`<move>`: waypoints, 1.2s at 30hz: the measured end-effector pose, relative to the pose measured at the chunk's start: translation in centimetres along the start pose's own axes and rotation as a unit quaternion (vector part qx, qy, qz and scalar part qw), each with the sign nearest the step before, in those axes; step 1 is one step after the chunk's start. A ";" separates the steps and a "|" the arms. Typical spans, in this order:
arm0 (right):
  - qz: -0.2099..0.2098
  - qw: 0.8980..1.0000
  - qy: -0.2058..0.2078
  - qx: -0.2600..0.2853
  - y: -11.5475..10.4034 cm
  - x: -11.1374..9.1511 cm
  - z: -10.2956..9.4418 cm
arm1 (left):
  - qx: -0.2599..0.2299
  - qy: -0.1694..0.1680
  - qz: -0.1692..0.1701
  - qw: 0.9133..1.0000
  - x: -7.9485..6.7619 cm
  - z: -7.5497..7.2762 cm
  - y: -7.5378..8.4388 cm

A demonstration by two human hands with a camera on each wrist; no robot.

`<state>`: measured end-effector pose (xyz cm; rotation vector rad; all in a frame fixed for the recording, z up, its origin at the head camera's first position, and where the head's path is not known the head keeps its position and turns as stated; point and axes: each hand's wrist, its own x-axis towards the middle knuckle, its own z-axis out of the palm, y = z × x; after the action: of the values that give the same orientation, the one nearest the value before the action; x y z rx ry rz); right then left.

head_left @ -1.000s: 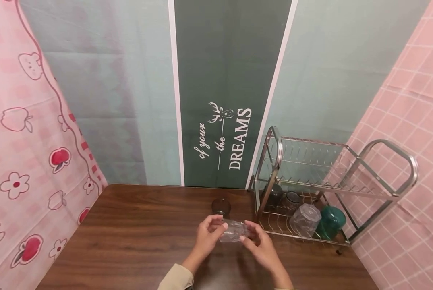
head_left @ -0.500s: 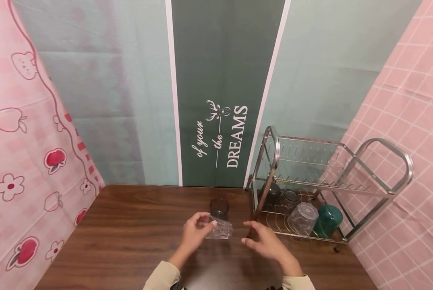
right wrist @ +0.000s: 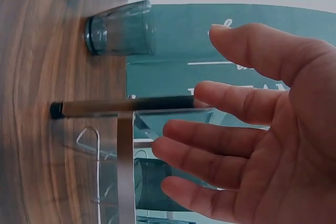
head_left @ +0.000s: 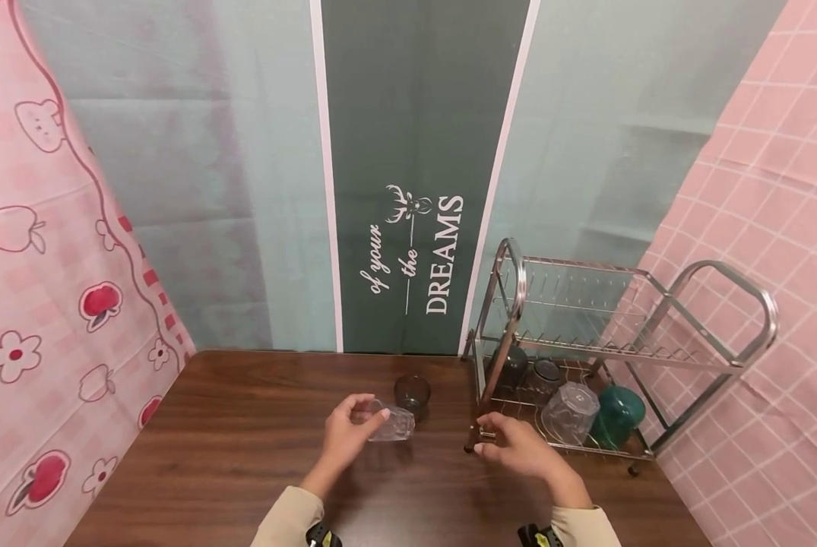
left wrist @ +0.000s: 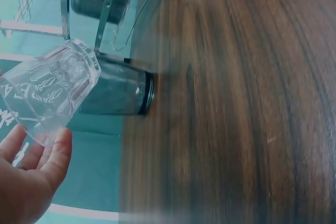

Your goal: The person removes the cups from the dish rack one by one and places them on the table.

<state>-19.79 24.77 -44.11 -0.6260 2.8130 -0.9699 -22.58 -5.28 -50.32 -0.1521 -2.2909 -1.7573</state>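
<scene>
My left hand [head_left: 345,437] pinches a clear drinking glass [head_left: 396,424] near its rim, thumb and fingers on the wall. The glass is held tilted above the table, its thick faceted base [left wrist: 83,59] pointing away from the hand. Just behind it, a dark tinted glass [head_left: 412,391] stands upright on the wood. My right hand [head_left: 520,452] holds nothing; its fingers are spread and relaxed beside the front left leg of a metal dish rack [head_left: 500,365]. In the right wrist view, the fingers [right wrist: 210,158] overlap that rack.
On the rack's lower shelf sit two dark glasses [head_left: 543,377], a clear faceted glass [head_left: 571,414] and a teal glass [head_left: 619,416]. The upper tier [head_left: 579,304] has wire slots. A fabric backdrop [head_left: 264,190] hangs behind the brown wooden table [head_left: 244,425].
My right hand has let go of the clear glass and moved right, toward the rack. My left hand has carried the glass to the left.
</scene>
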 end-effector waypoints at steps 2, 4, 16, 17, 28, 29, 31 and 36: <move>-0.001 1.000 -0.002 -0.008 0.2 0.0 -0.3 | 0.005 0.003 -0.007 1.000 0.1 -0.3 -0.1; -0.005 1.000 -0.001 -0.017 0.4 -0.1 -0.7 | 0.012 0.008 -0.012 1.000 0.2 -0.6 -0.3; -0.001 0.997 0.020 -0.079 2.1 0.7 -3.6 | 0.040 0.012 -0.027 0.999 0.6 -1.6 -1.6; 0.000 0.996 0.027 -0.086 2.3 0.9 -3.7 | 0.042 0.011 -0.027 0.999 0.7 -1.7 -1.7; 0.006 0.986 0.092 -0.139 3.8 2.7 -4.1 | 0.099 0.007 0.005 0.995 1.8 -1.8 -2.2; 0.006 0.985 0.098 -0.140 3.9 2.9 -4.1 | 0.104 0.007 0.009 0.995 1.9 -1.8 -2.1; 0.001 0.984 0.111 -0.143 4.3 3.1 -4.1 | 0.114 0.005 0.015 0.993 2.1 -1.8 -2.0; -0.022 0.976 0.153 -0.155 5.3 4.0 -4.3 | 0.126 0.000 0.011 0.992 2.7 -1.6 -1.9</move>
<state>-26.25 29.31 -43.75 -0.6200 3.2754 -0.6884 -25.41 -7.50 -51.01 -0.1309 -2.4752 -1.4401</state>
